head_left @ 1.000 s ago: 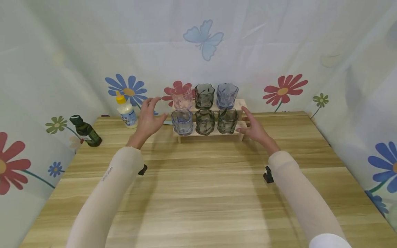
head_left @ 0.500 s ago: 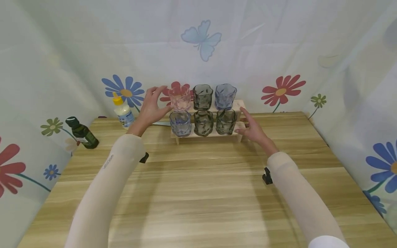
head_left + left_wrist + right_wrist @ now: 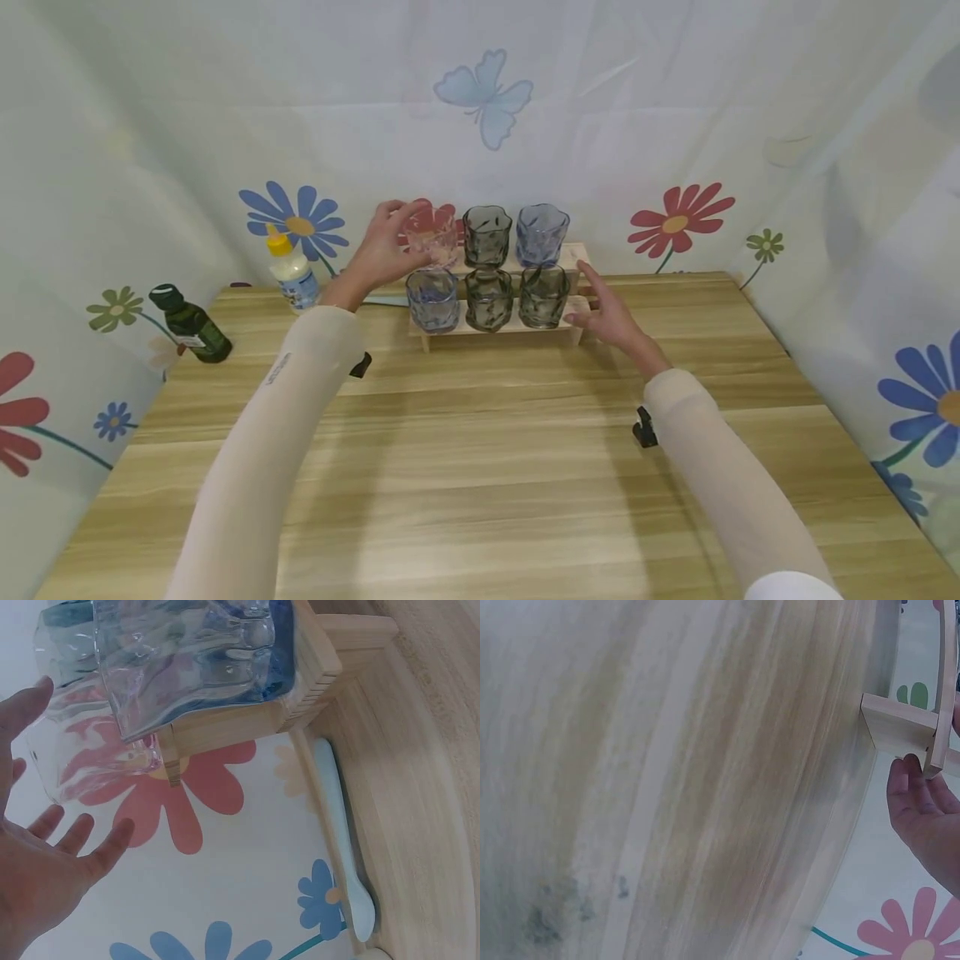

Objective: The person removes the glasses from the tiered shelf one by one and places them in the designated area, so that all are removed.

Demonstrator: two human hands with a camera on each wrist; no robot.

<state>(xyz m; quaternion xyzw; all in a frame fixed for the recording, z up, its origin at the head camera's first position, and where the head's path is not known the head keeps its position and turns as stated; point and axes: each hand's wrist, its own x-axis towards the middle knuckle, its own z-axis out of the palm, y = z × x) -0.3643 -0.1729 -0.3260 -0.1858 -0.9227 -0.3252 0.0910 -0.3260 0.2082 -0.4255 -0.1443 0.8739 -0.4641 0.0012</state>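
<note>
A pale wooden two-tier stand (image 3: 495,330) holds several wavy drinking glasses. On its upper tier stand a pink glass (image 3: 442,243), a grey glass (image 3: 486,237) and a blue glass (image 3: 542,235). Below are another blue glass (image 3: 432,302) and two grey ones. My left hand (image 3: 381,250) reaches around the pink glass, thumb and fingers spread; in the left wrist view the fingers (image 3: 79,829) are beside the glass, contact unclear. At the stand's right end, my right hand (image 3: 617,318) holds the wood between thumb and fingers, partly cut off in the right wrist view.
A white bottle with a yellow cap (image 3: 292,271) and a dark green bottle (image 3: 191,325) stand on the left of the wooden table (image 3: 480,467). A pale blue, spoon-like utensil (image 3: 341,832) lies left of the stand. Flower-printed cloth (image 3: 360,108) surrounds the table.
My left hand has moved right and up from beside the stand to around the pink glass. My right hand stays at the stand's right end, and the glasses remain in place.
</note>
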